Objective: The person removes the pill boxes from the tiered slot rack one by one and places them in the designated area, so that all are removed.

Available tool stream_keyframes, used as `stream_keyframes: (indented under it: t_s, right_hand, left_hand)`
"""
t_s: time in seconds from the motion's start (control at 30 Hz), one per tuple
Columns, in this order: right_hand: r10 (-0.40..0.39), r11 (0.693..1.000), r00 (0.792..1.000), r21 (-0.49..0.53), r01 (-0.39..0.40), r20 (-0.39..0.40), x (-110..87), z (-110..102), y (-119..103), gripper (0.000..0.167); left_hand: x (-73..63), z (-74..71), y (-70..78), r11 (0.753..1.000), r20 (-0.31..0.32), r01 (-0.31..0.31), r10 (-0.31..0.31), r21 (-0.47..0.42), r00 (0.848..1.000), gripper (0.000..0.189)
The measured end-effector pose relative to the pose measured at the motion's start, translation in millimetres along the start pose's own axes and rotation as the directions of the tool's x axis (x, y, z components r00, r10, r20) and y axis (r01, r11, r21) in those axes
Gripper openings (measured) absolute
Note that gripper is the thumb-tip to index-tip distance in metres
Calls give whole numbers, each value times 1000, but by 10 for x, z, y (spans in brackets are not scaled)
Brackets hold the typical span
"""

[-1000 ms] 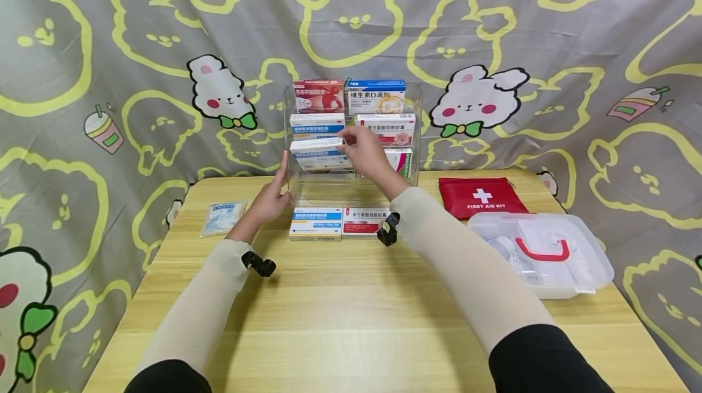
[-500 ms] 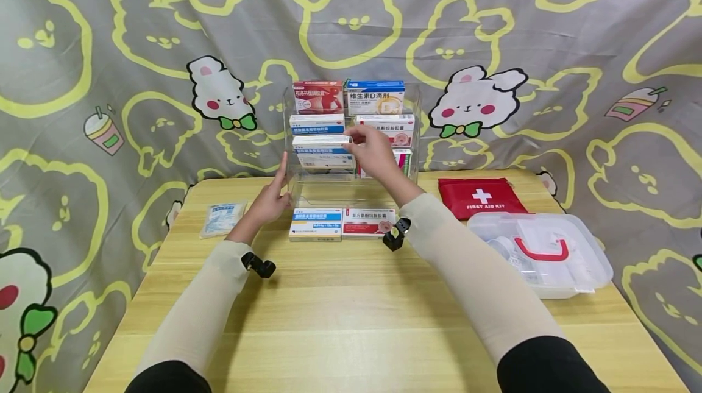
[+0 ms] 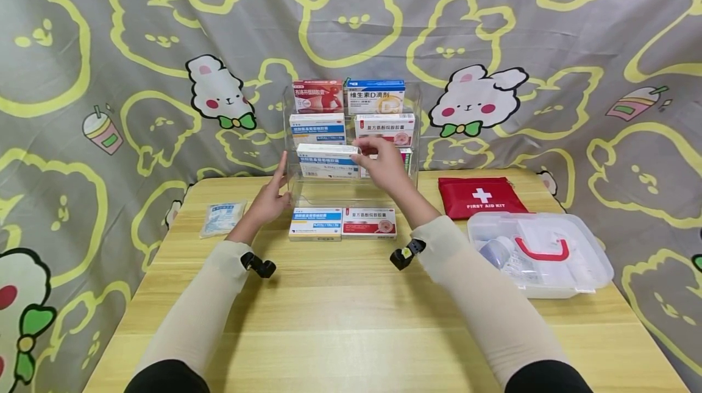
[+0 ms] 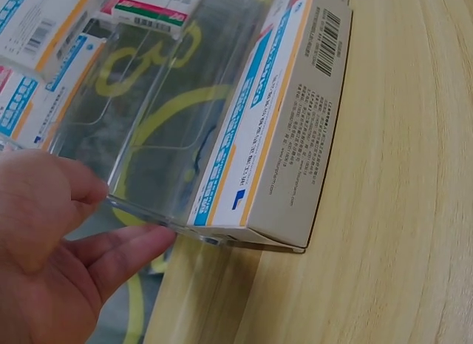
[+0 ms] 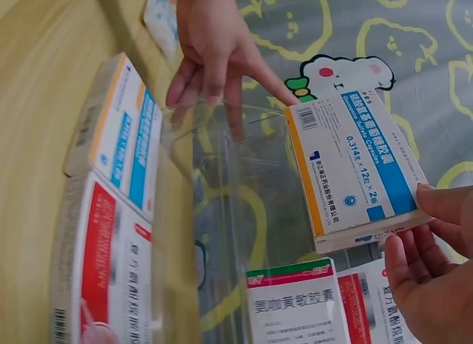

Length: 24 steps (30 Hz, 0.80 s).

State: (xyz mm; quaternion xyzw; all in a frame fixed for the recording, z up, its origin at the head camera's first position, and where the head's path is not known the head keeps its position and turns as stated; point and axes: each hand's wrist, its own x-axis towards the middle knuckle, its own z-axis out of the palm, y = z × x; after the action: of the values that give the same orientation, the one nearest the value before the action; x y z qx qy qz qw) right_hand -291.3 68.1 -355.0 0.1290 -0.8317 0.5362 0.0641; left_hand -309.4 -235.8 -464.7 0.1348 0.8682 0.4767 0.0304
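My right hand [image 3: 384, 164] pinches the right end of a white medicine box with a blue band [image 3: 328, 162]. In the right wrist view the thumb lies on the printed face of this box [image 5: 362, 166] and the fingers are under its end. The box overlaps the third tier of a clear tiered display rack [image 3: 351, 191], partly covering a pink-and-green box [image 5: 295, 307]. My left hand [image 3: 267, 201] is at the rack's left side, index finger straight along it. In the left wrist view, the fingertips [image 4: 159, 240] meet the rack's lower edge.
Higher tiers hold a red box [image 3: 318, 97], a blue-topped box [image 3: 375, 97], a similar blue-banded box [image 3: 317, 129] and a red-and-white box [image 3: 386, 128]. Two boxes [image 3: 315, 224] sit at the rack's foot. A packet [image 3: 223, 219] lies left; a red pouch [image 3: 480, 197] and clear case [image 3: 543, 259] lie right.
My right hand has moved right and slightly down with the pinched box, uncovering more of the blue-banded box on the tier behind. The left hand stays where it was.
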Motion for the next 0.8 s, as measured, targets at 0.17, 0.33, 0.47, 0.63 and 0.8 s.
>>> stream_keyframes:
  t_s: [0.17, 0.33, 0.47, 0.63, 0.8]
  right_hand:
    - [31, 999, 999, 11, -31, 13, -133, 11, 105, 32]
    - [40, 999, 999, 10, -40, 8, -237, 28, 182, 31]
    - [56, 998, 998, 19, -56, 23, -321, 40, 235, 29]
    - [98, 994, 993, 49, -101, 62, -445, 61, 325, 28]
    - [110, 992, 990, 47, -114, 84, -579, 82, 440, 28]
  left_hand:
    - [3, 4, -15, 1000, -18, 7, -6, 13, 1000, 107]
    - [-8, 10, -20, 998, -61, -11, 15, 70, 998, 103]
    - [-11, 20, -28, 998, -66, -35, 38, 44, 997, 102]
    - [7, 30, -85, 997, -39, -36, 34, -69, 999, 103]
    - [28, 28, -139, 980, -2, -23, 23, -195, 1000, 100]
